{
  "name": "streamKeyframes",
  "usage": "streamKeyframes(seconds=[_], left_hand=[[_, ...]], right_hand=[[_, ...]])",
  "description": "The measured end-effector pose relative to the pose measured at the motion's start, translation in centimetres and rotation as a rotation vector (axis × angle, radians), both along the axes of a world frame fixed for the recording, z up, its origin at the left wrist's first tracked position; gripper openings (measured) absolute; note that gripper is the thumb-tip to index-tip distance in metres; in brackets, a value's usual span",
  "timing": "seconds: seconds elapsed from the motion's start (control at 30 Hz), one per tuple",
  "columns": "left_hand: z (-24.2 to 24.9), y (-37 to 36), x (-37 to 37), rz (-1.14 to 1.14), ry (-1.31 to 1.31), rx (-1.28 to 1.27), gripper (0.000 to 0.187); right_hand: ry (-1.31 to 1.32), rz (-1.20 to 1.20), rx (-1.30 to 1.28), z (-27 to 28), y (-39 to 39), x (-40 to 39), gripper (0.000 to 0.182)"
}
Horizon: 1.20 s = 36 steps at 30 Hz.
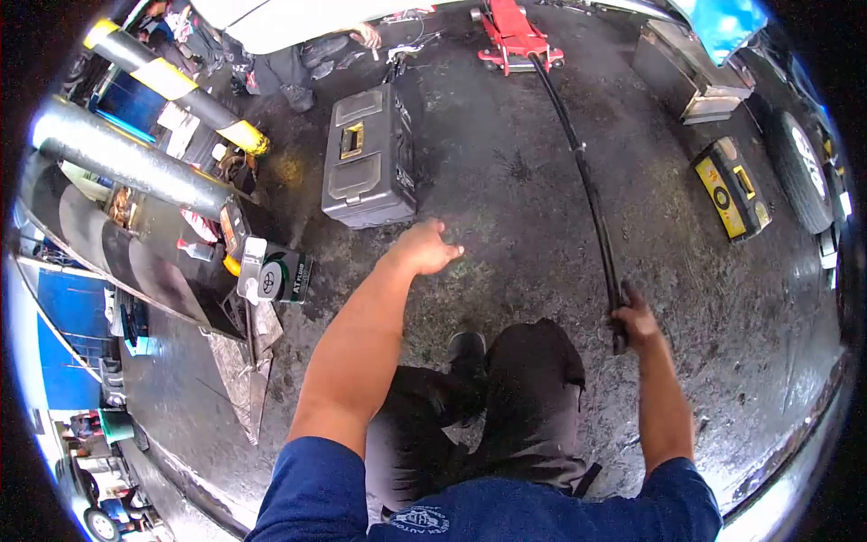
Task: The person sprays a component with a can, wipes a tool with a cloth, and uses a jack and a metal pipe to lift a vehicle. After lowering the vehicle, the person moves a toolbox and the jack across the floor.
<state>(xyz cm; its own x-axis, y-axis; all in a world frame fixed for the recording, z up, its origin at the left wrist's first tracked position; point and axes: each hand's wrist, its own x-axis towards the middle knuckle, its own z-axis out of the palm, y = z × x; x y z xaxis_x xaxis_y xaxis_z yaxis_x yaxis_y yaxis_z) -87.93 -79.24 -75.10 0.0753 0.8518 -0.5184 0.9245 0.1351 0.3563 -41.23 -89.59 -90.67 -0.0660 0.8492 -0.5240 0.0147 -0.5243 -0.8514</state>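
Note:
My right hand (pixel 638 318) is wrapped round the lower end of a long black jack handle (pixel 591 194). That handle slants up to a red floor jack (pixel 519 38) at the top of the view. Out in front of me, my left hand (pixel 426 248) hangs in the air with its fingers apart, holding nothing. Just beyond it on the floor stands a big grey toolbox (pixel 366 154) with a yellow latch, apart from the hand as far as I can tell.
To the left are an AT fluid can (pixel 287 278), a white bottle (pixel 253 257) and a striped post (pixel 172 86). A yellow-and-black case (pixel 730 190), a tire (pixel 799 172) and a metal box (pixel 691 68) sit right. Another person's hand (pixel 367 36) shows at top.

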Motion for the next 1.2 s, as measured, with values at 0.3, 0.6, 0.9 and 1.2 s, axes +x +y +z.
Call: streamKeyframes(seconds=[0.3, 0.6, 0.9, 1.2], left_hand=[[0.1, 0.1, 3.0, -0.102, -0.158, -0.024, 0.074], [0.7, -1.1, 2.4, -0.077, -0.178, -0.028, 0.075], [2.9, -0.2, 4.9, -0.168, -0.106, 0.02, 0.073], [1.4, -0.8, 2.6, -0.092, -0.252, 0.016, 0.072]], right_hand=[[0.53, -0.131, 0.555, 35.4, 11.7, -3.0, 0.043], [0.003, -0.065, -0.013, -1.4, -1.2, -0.9, 0.097], [0.418, -0.237, 0.545, 30.3, 8.3, -4.4, 0.062], [0.121, 0.053, 0.393, 17.4, 2.6, -3.0, 0.065]])
